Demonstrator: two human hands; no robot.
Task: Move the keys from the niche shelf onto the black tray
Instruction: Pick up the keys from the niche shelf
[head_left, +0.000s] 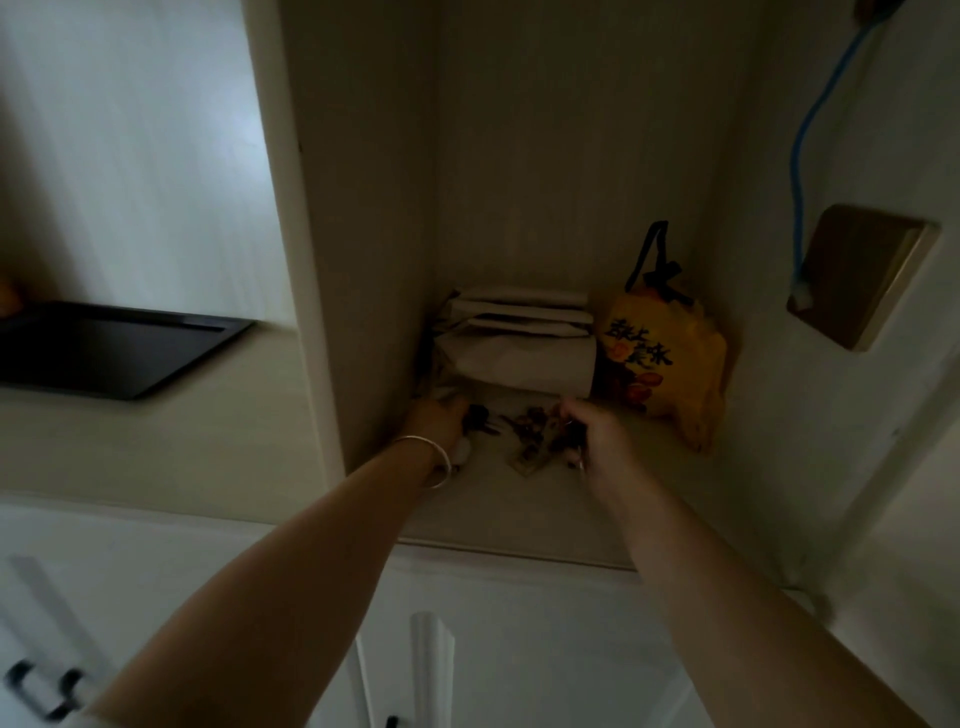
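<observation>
Nearest are two bare forearms reaching up over the white cupboard doors (519, 665) and into the dim niche. The left wrist wears a thin bracelet (436, 460). The left hand (441, 418) sits at the left side of the niche shelf (519, 514), its fingers curled down onto a small dark bunch of keys (480, 418); whether they are lifted or only touched is hard to tell in this light. The right hand (597, 436) is just to the right of it, fingers pinched around a second clump of keys (535, 423) with a pale tag (527, 460) lying under them on the shelf. Behind the hands, a stack of folded paper bags (519, 343) fills the back of the niche, and a yellow snack bag (670, 358) with a black handle leans in the right corner. Off to the left, on the ledge outside the niche, lies the black tray (114, 353), well apart from the keys. On the right wall a blue cable (810, 156) hangs down to a brown wall plate (862, 275)
</observation>
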